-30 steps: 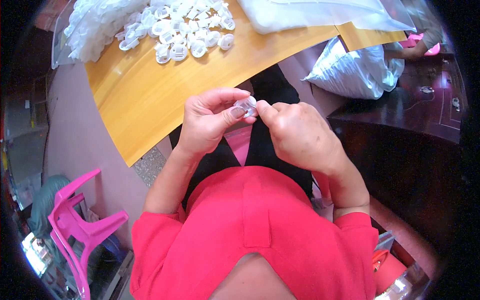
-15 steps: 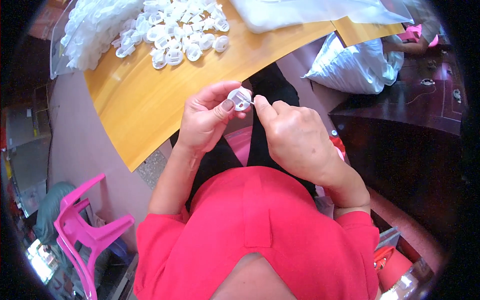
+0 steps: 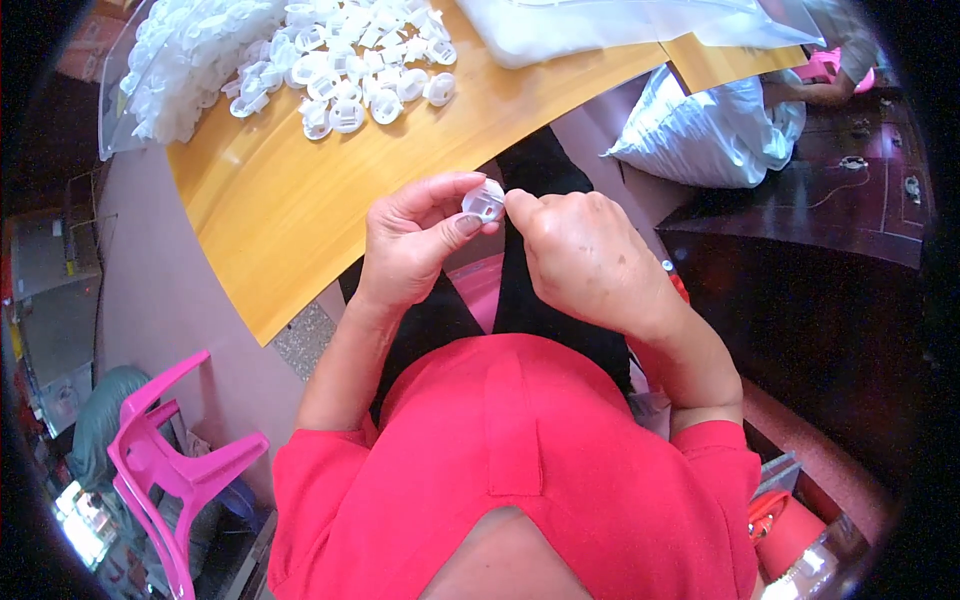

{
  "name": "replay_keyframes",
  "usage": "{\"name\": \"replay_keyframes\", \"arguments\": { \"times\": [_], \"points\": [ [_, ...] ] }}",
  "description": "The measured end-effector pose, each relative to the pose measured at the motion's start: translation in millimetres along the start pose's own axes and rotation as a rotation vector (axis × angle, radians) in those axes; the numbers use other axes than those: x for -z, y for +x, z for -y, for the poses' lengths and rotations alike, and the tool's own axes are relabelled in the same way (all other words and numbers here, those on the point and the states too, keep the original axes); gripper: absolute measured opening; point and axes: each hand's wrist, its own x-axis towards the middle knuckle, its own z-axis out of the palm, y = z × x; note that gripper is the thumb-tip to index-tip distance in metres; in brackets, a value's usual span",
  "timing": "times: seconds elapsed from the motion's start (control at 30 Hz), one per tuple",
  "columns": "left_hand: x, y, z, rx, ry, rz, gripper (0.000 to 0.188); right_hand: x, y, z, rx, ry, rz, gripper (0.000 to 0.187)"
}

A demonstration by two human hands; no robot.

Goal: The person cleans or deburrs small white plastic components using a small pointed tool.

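Observation:
Between the thumb and fingers of my left hand (image 3: 412,235) is a small round white plastic part (image 3: 484,201) with slots in its face. My right hand (image 3: 592,248) is closed, its thumb and forefinger pinched at the right edge of that part. In the pinch is the end of a thin tool, mostly hidden by my fingers, so its kind cannot be made out. Both hands are above my lap, just off the table's near edge. Many similar loose white plastic parts (image 3: 346,115) lie on the wooden table (image 3: 270,220) ahead of them.
A clear bin (image 3: 116,120) heaped with white parts stands at the far left. Clear plastic sheeting (image 3: 560,35) covers the table's far side. To the right are a white sack (image 3: 690,130) and another person's arm (image 3: 822,93). A pink plastic chair (image 3: 185,465) stands at lower left.
The white part has tilted and shifted slightly to the right in my left hand. My right hand has turned a little, and the tool's thin shaft now shows less.

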Motion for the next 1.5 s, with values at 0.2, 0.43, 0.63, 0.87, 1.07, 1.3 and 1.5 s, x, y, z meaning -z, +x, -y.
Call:
{"name": "replay_keyframes", "arguments": {
  "times": [0.2, 0.43, 0.63, 0.87, 1.07, 1.3, 1.5],
  "points": [
    [6, 1, -2, -0.012, 0.069, 0.039, 0.032, -1, 8, -15, 0.060, 0.201, 0.076, 0.014],
    [6, 1, -4, -0.006, -0.031, 0.115, 0.033, 4, 6, -22, 0.121, 0.285, 0.131, 0.019],
    [5, 0, -6, 0.008, -0.083, 0.132, 0.033, 4, 5, -25, 0.175, 0.293, 0.134, 0.023],
    [6, 3, -3, -0.002, -0.066, 0.083, 0.035, 2, 2, -13, 0.107, 0.213, 0.028, 0.019],
    [6, 4, -4, -0.009, -0.114, 0.074, 0.035, 2, -1, -4, 0.036, 0.115, -0.018, 0.010],
    [11, 3, -1, -0.041, 0.005, 0.102, 0.034, -1, 1, -3, 0.053, 0.087, 0.005, 0.008],
    [6, 3, -3, 0.019, -0.131, 0.075, 0.035, -3, 1, -10, 0.110, 0.192, -0.025, 0.014]
  ]
}}
